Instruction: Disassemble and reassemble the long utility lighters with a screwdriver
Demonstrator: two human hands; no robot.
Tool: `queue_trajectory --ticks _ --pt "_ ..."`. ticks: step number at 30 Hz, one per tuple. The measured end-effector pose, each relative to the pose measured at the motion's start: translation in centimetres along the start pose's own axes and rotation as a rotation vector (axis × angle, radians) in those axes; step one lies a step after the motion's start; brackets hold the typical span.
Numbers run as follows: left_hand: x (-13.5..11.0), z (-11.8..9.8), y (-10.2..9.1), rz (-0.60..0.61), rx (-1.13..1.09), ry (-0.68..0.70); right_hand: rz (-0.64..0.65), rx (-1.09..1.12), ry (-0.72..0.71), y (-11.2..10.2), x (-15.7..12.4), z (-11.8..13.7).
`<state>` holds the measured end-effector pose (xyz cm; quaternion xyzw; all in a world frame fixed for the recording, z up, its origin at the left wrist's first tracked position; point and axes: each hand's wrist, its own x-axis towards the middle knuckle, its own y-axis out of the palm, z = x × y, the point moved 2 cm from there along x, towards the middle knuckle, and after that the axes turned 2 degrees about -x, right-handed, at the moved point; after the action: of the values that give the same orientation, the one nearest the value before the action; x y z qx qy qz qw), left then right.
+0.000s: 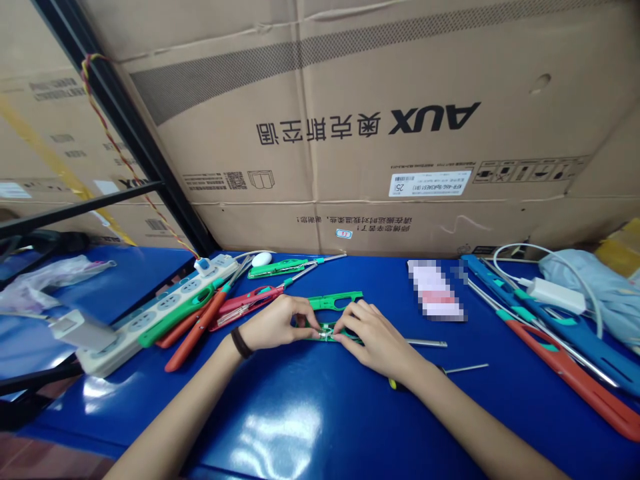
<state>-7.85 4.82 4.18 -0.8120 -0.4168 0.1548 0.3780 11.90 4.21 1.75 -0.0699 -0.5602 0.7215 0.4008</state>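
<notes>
L hand [277, 325] & R hand [373, 337] both pinch green frame [335, 301], lying btwn them, fingertips nearly meeting on its lower bar, on blue table [300, 407].

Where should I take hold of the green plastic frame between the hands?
The green plastic frame: take its far bar, coming from beyond it. The open cut-out lets fingers wrap round, while the left hand and right hand crowd the near end.

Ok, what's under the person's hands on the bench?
A green plastic frame lies there, held by the left hand and right hand, with a small metal part at its middle. Fingers hide most of that part and the frame's lower edge.
</notes>
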Motion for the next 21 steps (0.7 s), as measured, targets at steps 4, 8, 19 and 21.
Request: queue_trajectory --ticks 4,8,19,21 --pt "0.13 0.36 0.17 0.017 -0.133 -0.151 0.001 0.001 0.004 0.12 -0.03 -0.10" --pt "0.21 0.68 0.30 0.026 -0.185 -0.231 0.000 0.008 0.009 0.16 -0.16 -0.13" --pt "0.36 0.95 0.32 0.092 -0.192 -0.295 0.020 0.039 0.024 0.18 0.02 -0.07" --pt "0.26 0.92 0.15 0.109 -0.149 -0.265 0.025 0.029 0.029 0.23 -0.02 -0.02"
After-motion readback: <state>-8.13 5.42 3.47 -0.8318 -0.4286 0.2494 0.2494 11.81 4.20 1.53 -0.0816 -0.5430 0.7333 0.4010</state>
